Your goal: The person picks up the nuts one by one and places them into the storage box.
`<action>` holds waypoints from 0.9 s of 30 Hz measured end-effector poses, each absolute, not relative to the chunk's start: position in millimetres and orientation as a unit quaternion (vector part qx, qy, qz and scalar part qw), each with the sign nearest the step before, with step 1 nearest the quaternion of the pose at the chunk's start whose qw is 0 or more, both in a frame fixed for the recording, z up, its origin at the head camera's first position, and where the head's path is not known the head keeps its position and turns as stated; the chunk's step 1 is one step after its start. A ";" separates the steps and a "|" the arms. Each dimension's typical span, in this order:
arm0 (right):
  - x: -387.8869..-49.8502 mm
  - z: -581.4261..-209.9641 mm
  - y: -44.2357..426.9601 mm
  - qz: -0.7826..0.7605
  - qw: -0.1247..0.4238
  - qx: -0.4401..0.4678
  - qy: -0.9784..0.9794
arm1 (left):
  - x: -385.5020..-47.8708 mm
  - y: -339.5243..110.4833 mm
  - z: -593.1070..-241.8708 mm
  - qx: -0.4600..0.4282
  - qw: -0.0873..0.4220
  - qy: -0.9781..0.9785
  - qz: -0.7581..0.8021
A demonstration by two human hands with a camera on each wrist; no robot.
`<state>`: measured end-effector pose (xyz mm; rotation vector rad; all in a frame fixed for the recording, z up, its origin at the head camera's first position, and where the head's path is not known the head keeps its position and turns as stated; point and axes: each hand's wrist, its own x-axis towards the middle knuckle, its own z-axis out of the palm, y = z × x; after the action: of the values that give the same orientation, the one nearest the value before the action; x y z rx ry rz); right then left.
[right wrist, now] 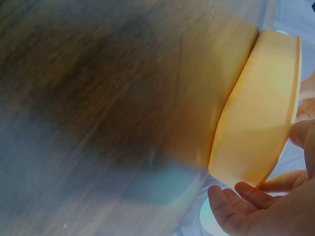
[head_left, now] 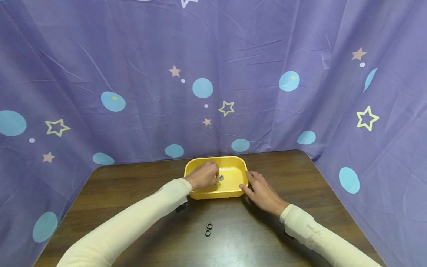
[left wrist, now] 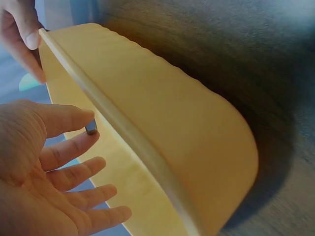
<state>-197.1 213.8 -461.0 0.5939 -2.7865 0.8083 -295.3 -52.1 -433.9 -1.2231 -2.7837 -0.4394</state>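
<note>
A yellow plastic basin (head_left: 233,160) stands near the table's back edge. Over its left half is my left hand (head_left: 206,175), which pinches a small metal nut (left wrist: 91,126) between thumb and index finger; the other fingers are spread. Bright metal, apparently a nut (head_left: 220,178), shows beside the fingertips in the head view; whether it is the pinched one or another lying in the basin is unclear. My right hand (head_left: 263,192) holds the basin's right end, thumb at the rim and fingers along the outer side.
Two dark hex nuts, one (head_left: 209,225) just behind the other (head_left: 208,232), lie on the brown wooden table (head_left: 150,230) in front of the basin. A purple curtain (head_left: 150,74) with stars and dots hangs behind and along the sides.
</note>
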 end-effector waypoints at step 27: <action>-195.8 -460.8 215.1 0.268 0.085 0.192 -0.940 | -350.0 -17.2 -498.3 -0.420 0.007 -0.903 -0.093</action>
<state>-195.8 215.1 -460.8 0.5725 -2.8048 0.7989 -350.0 -17.2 -498.3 -1.3126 -2.8244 -0.2921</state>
